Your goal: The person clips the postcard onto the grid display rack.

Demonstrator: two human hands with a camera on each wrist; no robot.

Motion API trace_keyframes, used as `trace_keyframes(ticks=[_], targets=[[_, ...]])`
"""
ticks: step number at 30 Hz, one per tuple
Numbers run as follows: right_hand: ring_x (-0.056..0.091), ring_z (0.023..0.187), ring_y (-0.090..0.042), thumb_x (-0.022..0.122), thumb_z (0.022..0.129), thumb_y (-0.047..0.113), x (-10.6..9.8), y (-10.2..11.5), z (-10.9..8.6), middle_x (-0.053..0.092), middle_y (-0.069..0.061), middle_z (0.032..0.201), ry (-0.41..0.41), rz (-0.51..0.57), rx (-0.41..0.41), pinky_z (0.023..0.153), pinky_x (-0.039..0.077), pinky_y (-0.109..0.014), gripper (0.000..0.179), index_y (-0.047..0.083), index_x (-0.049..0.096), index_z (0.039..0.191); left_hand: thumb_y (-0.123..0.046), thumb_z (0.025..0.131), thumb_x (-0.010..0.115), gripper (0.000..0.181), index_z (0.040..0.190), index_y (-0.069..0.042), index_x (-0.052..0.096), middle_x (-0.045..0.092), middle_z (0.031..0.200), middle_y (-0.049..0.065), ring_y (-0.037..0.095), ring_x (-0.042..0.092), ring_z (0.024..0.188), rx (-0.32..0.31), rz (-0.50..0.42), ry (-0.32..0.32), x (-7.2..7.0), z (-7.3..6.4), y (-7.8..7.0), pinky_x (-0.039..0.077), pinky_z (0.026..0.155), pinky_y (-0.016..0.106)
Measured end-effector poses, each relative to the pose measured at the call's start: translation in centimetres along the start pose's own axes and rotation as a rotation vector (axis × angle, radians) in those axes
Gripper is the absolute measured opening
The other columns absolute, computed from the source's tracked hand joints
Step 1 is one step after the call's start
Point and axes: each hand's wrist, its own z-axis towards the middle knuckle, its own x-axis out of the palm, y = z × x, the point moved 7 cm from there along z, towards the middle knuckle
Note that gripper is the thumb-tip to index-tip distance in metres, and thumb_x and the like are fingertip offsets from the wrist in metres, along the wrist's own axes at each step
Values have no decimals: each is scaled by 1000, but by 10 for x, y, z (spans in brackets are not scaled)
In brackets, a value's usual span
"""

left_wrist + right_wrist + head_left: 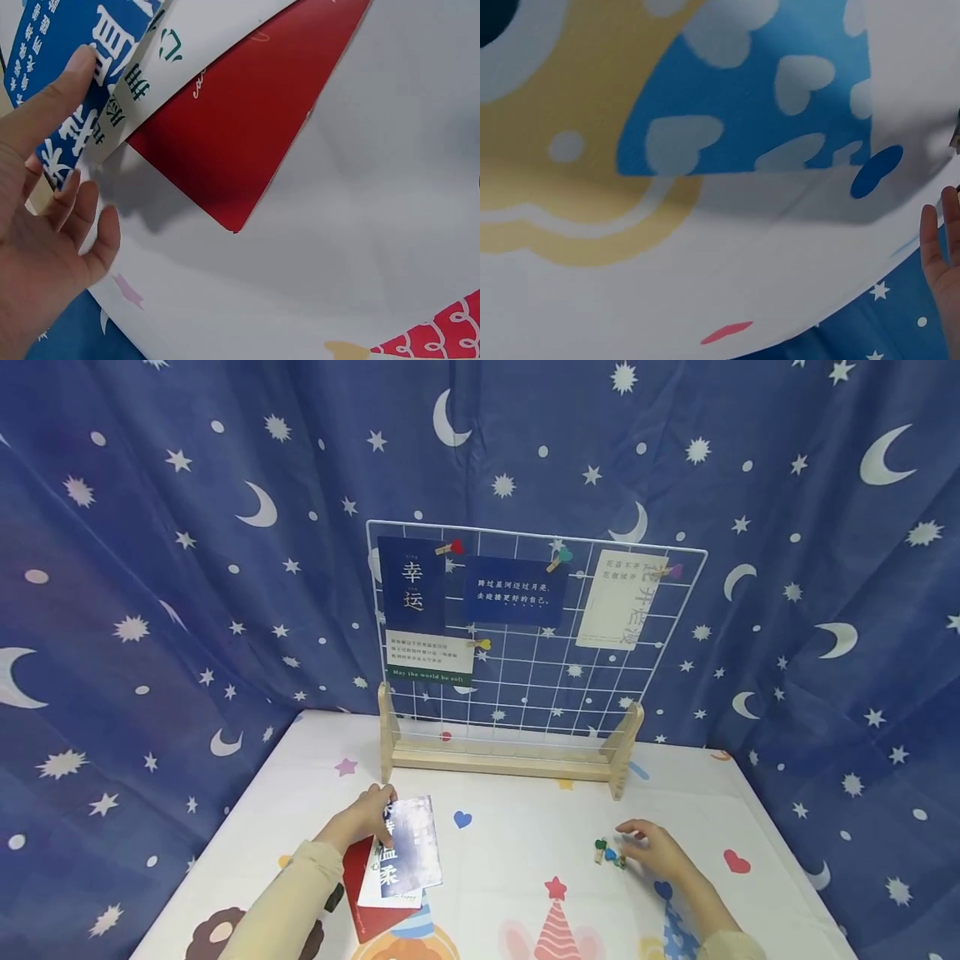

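Observation:
My left hand [369, 814] pinches a blue postcard [412, 847] with white lettering, thumb on its face and fingers behind, lifting it slightly at one edge. Under it lie a white card [142, 97] with green characters and a red card [240, 135], fanned out on the table. At the right, my right hand [654, 850] hovers with loosely bent fingers beside a few small wooden clips [600, 852] with green and blue hearts. Whether a fingertip touches a clip cannot be told; the right wrist view shows only part of the hand.
A white wire grid [525, 677] stands on a wooden base [502, 762] at the back. Clips hold several cards on it, including a blue card [513, 592] and a cream card [611, 602]. A dark object [335, 897] lies by my left forearm. Starry curtains surround the table.

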Motion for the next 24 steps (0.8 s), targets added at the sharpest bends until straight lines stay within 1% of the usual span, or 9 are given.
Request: trace_keyframes(ticks=[3,5,7,9,10,12,15,20,24], targets=[[59,99,-33,69,81,8,2,0,1,65,-16,108,-11,-3,14,85,50,-50,29,2,64,109,-1,55,86,68,107,-6,42,51,104,18,36,51,101,76,-86,44,3,3,1,44,92,55],[60,97,-33,69,83,9,3,2,2,66,-15,106,-21,-2,13,84,50,-49,27,1,64,108,-4,59,86,71,111,-9,38,51,105,21,38,52,102,156,-111,65,5,5,2,45,92,52],[60,97,-31,67,84,11,4,2,3,66,-14,104,-31,1,21,84,51,-48,25,1,64,107,-6,62,84,73,114,-10,34,50,108,22,40,51,106,199,-143,91,6,4,3,44,94,54],[60,95,-30,66,86,12,4,3,3,66,-13,102,-45,-5,32,82,51,-47,23,1,64,106,-4,65,81,70,115,-8,32,51,106,23,40,54,104,212,-187,115,8,3,4,45,94,54],[61,93,-28,66,86,12,4,3,5,66,-11,100,-56,-11,41,82,52,-46,22,1,65,105,-2,65,80,69,115,-7,32,53,104,23,38,56,100,213,-216,118,8,2,4,45,93,53],[61,90,-26,66,86,12,5,5,7,66,-10,97,-72,-20,49,80,52,-44,21,1,65,104,4,66,76,65,114,-4,33,56,102,22,36,59,96,173,-269,121,8,-2,5,45,94,52],[61,84,-22,66,85,10,8,10,11,66,-10,92,-89,-35,37,76,53,-41,20,-1,65,102,10,69,71,60,114,0,33,60,97,23,31,64,86,159,-318,111,8,-6,7,53,84,45],[59,77,-17,66,85,9,11,13,16,65,-7,87,-83,-58,60,71,52,-35,20,-2,64,101,12,71,69,61,119,4,32,62,94,24,25,67,79,153,-433,80,12,-4,10,57,71,36],[59,77,-17,65,85,9,9,14,17,64,-6,84,-79,-76,75,71,52,-36,18,-2,64,100,9,70,70,62,121,4,35,61,90,21,22,67,75,115,-495,-2,10,-1,12,57,69,34]])
